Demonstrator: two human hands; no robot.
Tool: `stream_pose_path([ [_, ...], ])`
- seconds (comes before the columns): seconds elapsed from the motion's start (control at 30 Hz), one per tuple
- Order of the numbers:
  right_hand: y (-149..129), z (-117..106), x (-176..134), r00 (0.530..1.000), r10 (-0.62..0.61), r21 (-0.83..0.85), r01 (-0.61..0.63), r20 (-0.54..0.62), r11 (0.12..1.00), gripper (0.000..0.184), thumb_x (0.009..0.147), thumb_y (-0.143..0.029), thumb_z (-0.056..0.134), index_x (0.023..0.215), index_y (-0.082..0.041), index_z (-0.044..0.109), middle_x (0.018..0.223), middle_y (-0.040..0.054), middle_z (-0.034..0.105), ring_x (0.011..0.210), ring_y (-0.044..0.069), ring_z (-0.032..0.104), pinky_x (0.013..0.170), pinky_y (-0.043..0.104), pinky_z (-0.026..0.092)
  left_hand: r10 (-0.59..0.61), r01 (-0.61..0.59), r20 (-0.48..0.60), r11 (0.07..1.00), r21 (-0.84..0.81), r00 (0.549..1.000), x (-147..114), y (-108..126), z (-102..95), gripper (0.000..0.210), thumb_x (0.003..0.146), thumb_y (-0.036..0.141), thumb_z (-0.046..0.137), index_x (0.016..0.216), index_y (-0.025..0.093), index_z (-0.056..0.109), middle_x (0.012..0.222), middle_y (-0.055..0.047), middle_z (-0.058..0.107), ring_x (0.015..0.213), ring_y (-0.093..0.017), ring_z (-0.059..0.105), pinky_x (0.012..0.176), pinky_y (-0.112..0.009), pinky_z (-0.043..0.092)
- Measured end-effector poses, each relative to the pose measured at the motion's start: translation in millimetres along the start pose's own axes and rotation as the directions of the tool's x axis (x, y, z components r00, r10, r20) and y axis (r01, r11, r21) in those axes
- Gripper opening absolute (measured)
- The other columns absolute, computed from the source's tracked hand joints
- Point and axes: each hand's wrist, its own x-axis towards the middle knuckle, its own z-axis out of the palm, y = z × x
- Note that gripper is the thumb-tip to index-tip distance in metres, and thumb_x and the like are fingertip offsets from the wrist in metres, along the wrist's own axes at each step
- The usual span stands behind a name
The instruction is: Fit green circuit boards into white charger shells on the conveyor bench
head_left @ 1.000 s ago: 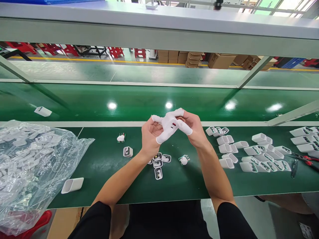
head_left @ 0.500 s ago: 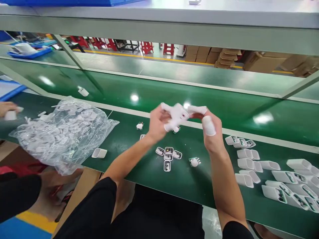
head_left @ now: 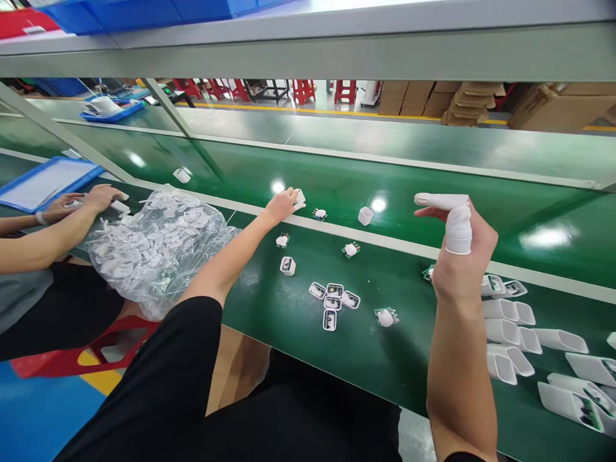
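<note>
My left hand [head_left: 282, 206] reaches to the far side of the green bench, fingers closed around something white at the fingertips that I cannot make out. Just right of it lies a small circuit board with a white dome [head_left: 319, 213]. My right hand [head_left: 459, 228] is raised on the right, white finger cots on thumb and index finger, the fingers apart and holding nothing. Between the hands are a white plastic housing [head_left: 366, 216] and another domed circuit board [head_left: 351, 249]. A green board [head_left: 428, 273] lies partly hidden beside my right wrist.
Several filled housings [head_left: 332, 303] cluster in the middle, with a domed board [head_left: 385, 317] nearby. Rows of white housings [head_left: 503, 331] stand at right. A plastic bag of white parts [head_left: 158, 244] lies left, beside a co-worker's hands [head_left: 101, 197]. A shelf edge [head_left: 308, 61] runs overhead.
My hands were together over the middle; now they are apart, the left farther forward and left, the right moved right with its fingers free. The view has swung slightly left.
</note>
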Motion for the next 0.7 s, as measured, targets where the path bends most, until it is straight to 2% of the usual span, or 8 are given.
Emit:
stream_pose_path([
  [0.13,11,6,-1,0.998,0.036,-0.105,-0.030,0.051,0.994,0.039,0.114,-0.057,0.064,0.116,-0.025,0.087,0.114,0.0076,0.083,0.103,0.025,0.077,0.098,0.045,0.059,0.038,-0.038,-0.028,0.999,0.015,0.999,-6,8,0.7,0.050,0.114,0.037,0.054,0.151,0.005,0.063,0.163,-0.033,0.057,0.156,-0.047,0.052,0.130,-0.055,0.042],
  [0.23,52,27,-3,0.969,0.173,-0.365,-0.099,0.175,0.926,0.038,0.109,-0.057,0.067,0.121,-0.025,0.082,0.119,0.0097,0.081,0.102,0.027,0.076,0.098,0.047,0.061,0.023,-0.023,-0.038,1.000,-0.016,0.999,-15,23,8.6,0.057,0.114,0.042,0.056,0.158,0.007,0.059,0.170,-0.032,0.049,0.157,-0.047,0.051,0.131,-0.056,0.042],
  [0.33,114,59,-2,0.878,0.357,-0.652,-0.071,0.317,0.755,0.049,0.101,-0.054,0.068,0.138,-0.022,0.075,0.136,0.0169,0.074,0.108,0.034,0.074,0.096,0.050,0.061,-0.032,0.034,0.032,0.997,-0.071,0.999,-21,44,19.0,0.060,0.108,0.052,0.070,0.153,0.012,0.064,0.161,-0.026,0.057,0.141,-0.044,0.065,0.119,-0.054,0.055],
  [0.4,152,83,0,0.802,0.453,-0.724,-0.037,0.390,0.689,0.054,0.096,-0.048,0.070,0.142,-0.021,0.072,0.140,0.0200,0.070,0.113,0.037,0.074,0.096,0.050,0.060,-0.070,0.078,0.075,0.991,-0.112,0.995,-21,55,21.9,0.058,0.103,0.052,0.077,0.146,0.014,0.069,0.152,-0.024,0.062,0.140,-0.043,0.067,0.115,-0.052,0.058],
  [0.47,176,102,2,0.756,0.490,-0.721,-0.035,0.433,0.692,0.045,0.092,-0.039,0.069,0.132,-0.019,0.075,0.127,0.0196,0.073,0.105,0.036,0.074,0.094,0.049,0.060,-0.085,0.101,0.100,0.980,-0.169,0.991,-17,60,18.7,0.045,0.101,0.041,0.081,0.136,0.014,0.075,0.148,-0.023,0.066,0.140,-0.040,0.068,0.116,-0.048,0.058],
  [0.53,184,113,4,0.752,0.476,-0.695,-0.034,0.456,0.718,0.037,0.089,-0.033,0.065,0.120,-0.017,0.076,0.113,0.0178,0.075,0.095,0.033,0.074,0.091,0.048,0.061,-0.105,0.127,0.100,0.961,-0.247,0.989,-13,61,9.6,0.034,0.097,0.027,0.082,0.127,0.012,0.077,0.142,-0.022,0.070,0.135,-0.037,0.071,0.117,-0.045,0.058],
  [0.63,174,109,0,0.780,0.419,-0.583,-0.087,0.464,0.808,0.038,0.088,-0.039,0.069,0.121,-0.020,0.073,0.107,0.0139,0.079,0.090,0.029,0.077,0.091,0.048,0.065,-0.119,0.132,0.058,0.904,-0.407,0.991,-17,66,-8.7,0.038,0.094,0.024,0.084,0.129,0.012,0.075,0.135,-0.019,0.076,0.127,-0.032,0.075,0.118,-0.042,0.058],
  [0.7,156,96,-7,0.796,0.392,-0.377,-0.224,0.461,0.899,0.050,0.081,-0.049,0.083,0.124,-0.023,0.072,0.107,0.0109,0.082,0.091,0.029,0.080,0.091,0.049,0.069,-0.099,0.094,0.018,0.845,-0.526,0.995,-27,78,-18.2,0.042,0.101,0.034,0.081,0.137,0.015,0.072,0.132,-0.013,0.080,0.119,-0.024,0.077,0.113,-0.037,0.061],
])
